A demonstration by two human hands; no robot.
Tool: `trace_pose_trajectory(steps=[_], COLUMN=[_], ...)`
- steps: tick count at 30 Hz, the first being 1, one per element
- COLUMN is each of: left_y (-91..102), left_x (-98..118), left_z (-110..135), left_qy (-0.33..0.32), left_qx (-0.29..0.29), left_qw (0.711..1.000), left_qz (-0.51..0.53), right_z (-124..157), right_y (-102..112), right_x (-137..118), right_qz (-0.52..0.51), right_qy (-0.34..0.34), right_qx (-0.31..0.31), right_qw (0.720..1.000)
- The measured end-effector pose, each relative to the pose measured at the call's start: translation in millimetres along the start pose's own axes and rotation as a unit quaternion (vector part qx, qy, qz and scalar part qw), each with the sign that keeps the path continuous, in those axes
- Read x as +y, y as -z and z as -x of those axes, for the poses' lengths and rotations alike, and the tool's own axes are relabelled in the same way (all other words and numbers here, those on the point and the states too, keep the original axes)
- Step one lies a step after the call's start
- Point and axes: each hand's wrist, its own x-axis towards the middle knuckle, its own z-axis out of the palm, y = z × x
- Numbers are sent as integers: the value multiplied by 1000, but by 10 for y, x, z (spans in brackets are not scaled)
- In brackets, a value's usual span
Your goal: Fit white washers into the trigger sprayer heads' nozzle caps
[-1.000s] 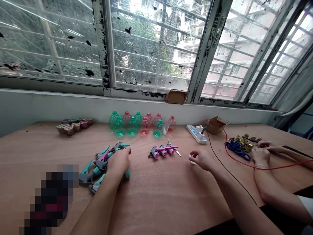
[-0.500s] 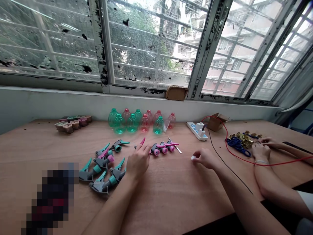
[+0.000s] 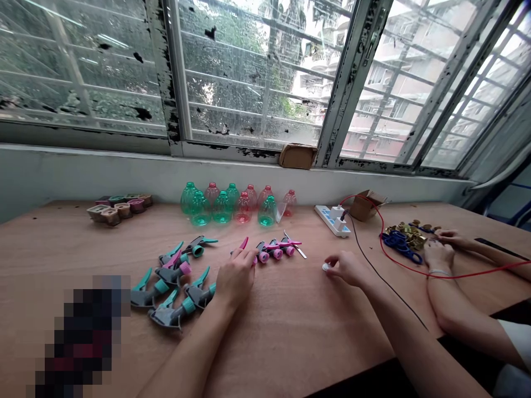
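Note:
My left hand point(image 3: 236, 279) is closed around a grey spray trigger head, whose pink lever point(image 3: 244, 243) pokes out past the fingers. Most of that head is hidden under the hand. Just to its right, several pink-and-grey trigger heads point(image 3: 277, 250) stand in a row, with silver tweezers point(image 3: 302, 252) beside them. On the left lies a loose group of grey-and-teal trigger heads point(image 3: 172, 309), one with a pink lever and collar. My right hand point(image 3: 347, 268) pinches a small white round piece point(image 3: 326, 267) between thumb and fingers, low over the table.
Green bottles point(image 3: 201, 211) and red bottles point(image 3: 243, 210) stand near the wall. A white power strip point(image 3: 332, 222), a cardboard box point(image 3: 365, 207) and cables lie right. Another person's hands point(image 3: 438, 255) work by blue scissors point(image 3: 399, 243). Small containers point(image 3: 111, 215) sit back left.
The view has shifted slightly. In my right hand the white piece has turned a little and shows more of its face. My left hand stays at the same trigger head.

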Motion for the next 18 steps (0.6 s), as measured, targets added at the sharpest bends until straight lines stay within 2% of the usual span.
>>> trace_pose_trajectory(steps=[7, 10, 15, 18], left_y=[5, -17, -109, -164], left_x=[7, -12, -40, -55], left_z=[11, 14, 40, 59], left_qy=[-4, 11, -26, -31], left_qx=[3, 6, 13, -23], left_qw=[1000, 998, 981, 968], left_qz=[24, 61, 192, 250], right_z=[-6, 18, 93, 148], right_y=[22, 50, -54, -146], right_x=[16, -67, -531, -923], right_qz=[6, -24, -158, -241], right_qy=[-8, -5, 70, 143], right_qx=[25, 41, 39, 47], right_qw=[1000, 999, 984, 959])
